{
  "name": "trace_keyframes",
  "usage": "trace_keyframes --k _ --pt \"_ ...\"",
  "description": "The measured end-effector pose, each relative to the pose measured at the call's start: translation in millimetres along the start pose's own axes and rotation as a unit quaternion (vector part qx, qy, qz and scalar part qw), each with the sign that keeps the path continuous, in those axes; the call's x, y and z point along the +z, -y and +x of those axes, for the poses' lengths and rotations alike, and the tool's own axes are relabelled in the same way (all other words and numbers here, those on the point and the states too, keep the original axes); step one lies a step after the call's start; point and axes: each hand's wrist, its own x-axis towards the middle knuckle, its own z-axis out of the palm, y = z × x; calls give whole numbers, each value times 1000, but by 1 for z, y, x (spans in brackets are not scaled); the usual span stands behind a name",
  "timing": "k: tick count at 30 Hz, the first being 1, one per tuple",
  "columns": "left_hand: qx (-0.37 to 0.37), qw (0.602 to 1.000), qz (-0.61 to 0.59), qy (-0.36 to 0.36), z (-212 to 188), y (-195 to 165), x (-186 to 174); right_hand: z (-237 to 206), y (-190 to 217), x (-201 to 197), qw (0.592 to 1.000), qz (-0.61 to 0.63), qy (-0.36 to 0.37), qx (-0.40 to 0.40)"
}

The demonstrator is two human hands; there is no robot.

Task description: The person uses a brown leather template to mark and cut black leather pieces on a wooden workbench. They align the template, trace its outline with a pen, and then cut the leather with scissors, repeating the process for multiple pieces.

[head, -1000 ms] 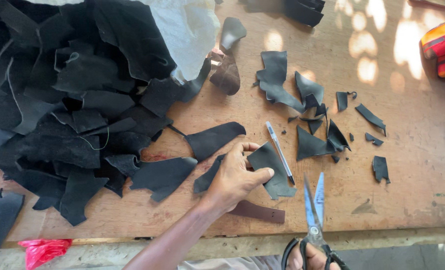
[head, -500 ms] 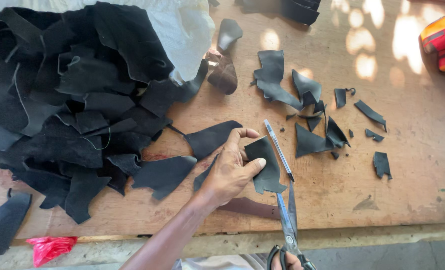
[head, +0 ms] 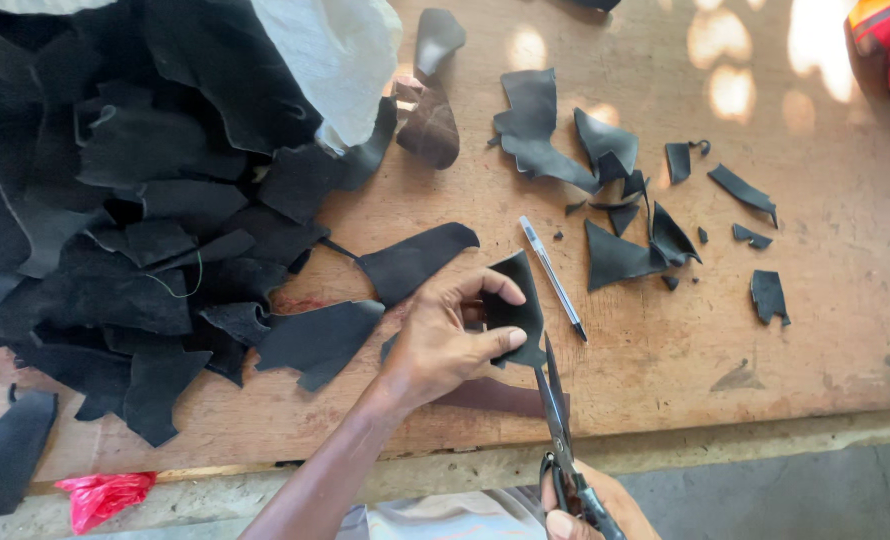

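My left hand (head: 445, 335) pinches a small black leather piece (head: 520, 300) between thumb and fingers, holding it upright just above the wooden table (head: 665, 360). My right hand (head: 585, 505), at the bottom edge, grips the handles of a pair of scissors (head: 557, 420). The blades point up and meet the lower right edge of the held piece. A clear pen (head: 553, 277) lies on the table just right of the piece.
A big heap of black leather scraps (head: 125, 200) covers the left half of the table, with a white sheet (head: 335, 60) on top. Small black offcuts (head: 625, 240) lie scattered at the right. A red plastic bag (head: 105, 495) sits at the table's front edge.
My left hand lifted the leather piece off the table and turned it upright. The scissors moved up and left from the table's edge until the blades reached the piece.
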Motion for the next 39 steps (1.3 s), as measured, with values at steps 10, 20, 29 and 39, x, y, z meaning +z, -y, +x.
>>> trace_keyframes --k 10,20,29,39 --pt "-45 999 -1 6 -1 3 11 -21 60 16 999 -6 -24 21" --pt "-60 997 -34 23 0 -3 19 -19 76 16 998 -19 -51 35" --pt "-53 998 -15 20 2 -2 17 -13 68 15 996 -29 -71 39" --pt "-32 999 -33 -4 5 2 19 -13 64 18 994 0 -107 27"
